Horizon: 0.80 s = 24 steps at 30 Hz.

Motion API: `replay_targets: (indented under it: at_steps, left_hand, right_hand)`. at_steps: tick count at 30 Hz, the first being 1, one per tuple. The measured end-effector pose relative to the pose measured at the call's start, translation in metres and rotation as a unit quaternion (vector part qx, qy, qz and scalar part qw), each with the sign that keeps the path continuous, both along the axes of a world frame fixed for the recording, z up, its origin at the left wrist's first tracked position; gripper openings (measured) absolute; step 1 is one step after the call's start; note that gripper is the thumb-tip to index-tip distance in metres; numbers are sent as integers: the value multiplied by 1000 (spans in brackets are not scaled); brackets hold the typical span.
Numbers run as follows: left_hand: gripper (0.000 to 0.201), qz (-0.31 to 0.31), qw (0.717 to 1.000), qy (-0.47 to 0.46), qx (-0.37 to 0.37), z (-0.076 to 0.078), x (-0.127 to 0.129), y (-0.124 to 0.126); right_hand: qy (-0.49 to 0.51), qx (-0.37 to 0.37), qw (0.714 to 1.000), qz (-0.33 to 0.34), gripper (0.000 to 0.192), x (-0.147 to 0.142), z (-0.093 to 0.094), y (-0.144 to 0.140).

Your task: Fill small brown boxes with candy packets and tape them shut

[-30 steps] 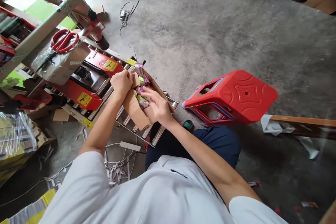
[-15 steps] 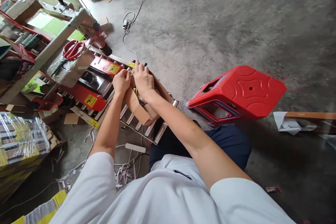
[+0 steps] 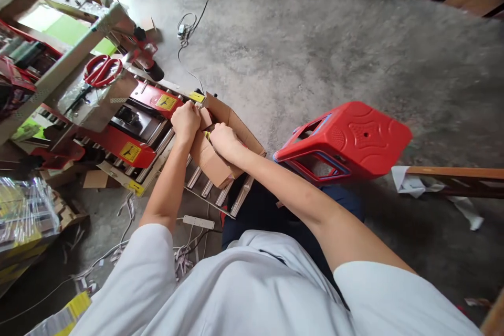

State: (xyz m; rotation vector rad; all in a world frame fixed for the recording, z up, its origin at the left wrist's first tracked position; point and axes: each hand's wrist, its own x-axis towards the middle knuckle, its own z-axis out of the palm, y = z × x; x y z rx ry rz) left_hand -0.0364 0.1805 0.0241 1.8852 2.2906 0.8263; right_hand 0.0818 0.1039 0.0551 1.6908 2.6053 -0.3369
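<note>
A small open cardboard box [image 3: 212, 161] rests at a slant on the metal rollers [image 3: 208, 188] of a conveyor, its flaps up. My left hand [image 3: 186, 119] is closed at the box's far left end, fingers pinching the edge beside a short raised flap [image 3: 205, 117]. Over the box opening, my right hand [image 3: 224, 139] has its fingers curled in, reaching inside. A bit of yellow shows by its fingertips; whatever it holds, and most of the box's contents, are hidden beneath it.
Left of the box stands a taping machine with red side plates [image 3: 136, 148]; red-handled scissors [image 3: 102, 70] lie on top of it. A red plastic stool [image 3: 354, 139] stands at the right. A power strip [image 3: 198, 222] and cables lie on the floor below the conveyor.
My right hand has drawn back from the box's far end toward its middle, fingers now curled. The long far flap shows more. My left hand stays at the left end; the view has shifted slightly.
</note>
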Motion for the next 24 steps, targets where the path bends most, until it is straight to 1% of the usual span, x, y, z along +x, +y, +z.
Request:
replay_targets:
  at_steps: [2,4,5,6,7,8,9,10,11,12,13,14,15,17,18,19,20,21,22,23,24]
  left_hand:
    - [24,6,1000,-3,4,0,3,-1]
    - [26,14,1000,-17,9,-1,4,-2]
    - [27,17,999,-24,12,-2,5,-3]
    - [28,20,999,-32,13,-3,5,-4]
    - [28,24,999,-38,12,-4,5,-5]
    - [27,28,998,-46,11,-5,4,-5]
    - [25,33,998,-55,11,-5,3,-4]
    - [23,39,997,-67,11,-5,0,-3]
    - [21,44,995,-83,15,-5,-3,-2]
    - [19,44,993,-102,28,-4,-7,0]
    - [19,39,990,-124,49,-3,-10,2]
    - [22,35,986,-147,76,-2,-13,3]
    - [26,39,979,-169,109,0,-15,1]
    - [39,55,963,-195,175,1,-14,-11]
    - [44,54,959,-194,197,0,-10,-22]
    - [47,36,961,-183,206,-2,-4,-36]
    - [49,-7,968,-161,195,-5,2,-52]
    - [50,-72,976,-129,163,-8,9,-68]
    - [52,-143,979,-92,115,-12,16,-84]
    - [53,-204,975,-54,63,-15,22,-97]
    - [54,-246,969,-19,17,-17,26,-107]
  right_hand:
    - [-10,18,1000,-1,34,5,21,-8]
    - [31,94,995,-16,36,16,42,-17]
    - [70,130,988,-39,35,22,50,-21]
    - [109,138,982,-69,34,28,54,-25]
    - [142,114,979,-96,35,32,54,-29]
    - [157,68,978,-116,43,34,50,-33]
    - [153,24,980,-128,57,34,42,-39]
    - [136,-5,982,-128,74,32,31,-45]
    - [113,-9,986,-123,94,28,19,-50]
    - [90,5,989,-118,110,25,7,-56]
    - [72,21,991,-111,120,23,-4,-60]
    - [61,25,993,-100,123,21,-13,-62]
    - [57,16,995,-83,120,22,-19,-63]
    - [64,-6,996,-57,107,27,-22,-61]
    - [71,-9,996,-52,100,31,-21,-58]
    - [80,-9,995,-53,96,35,-18,-54]
    - [91,-11,994,-52,95,41,-15,-49]
    - [106,-20,993,-42,96,48,-11,-44]
    - [126,-38,991,-17,98,57,-8,-39]
    - [156,-66,985,18,98,67,-6,-35]
    - [196,-96,974,56,96,78,-6,-34]
